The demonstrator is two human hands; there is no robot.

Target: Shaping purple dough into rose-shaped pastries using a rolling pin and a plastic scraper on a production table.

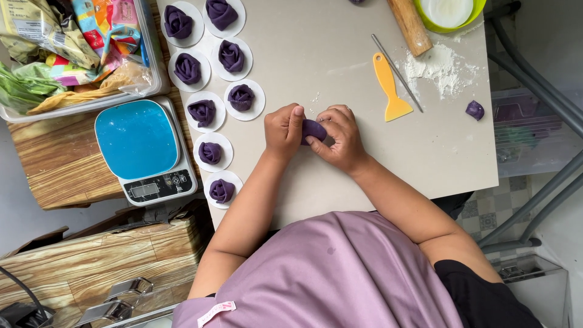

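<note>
A clear plastic tub [152, 58] at the table's far left holds crinkled snack packets [91, 30] and green leaves [24, 88]. A lime-green bowl [480, 9] at the top edge holds something white. My left hand [283, 130] and right hand [340, 136] are both closed around a soft purple lump of dough [314, 129], fingertips pinching it just above the beige table top [340, 48], beside the purple dough roses on white paper rounds [209, 152].
</note>
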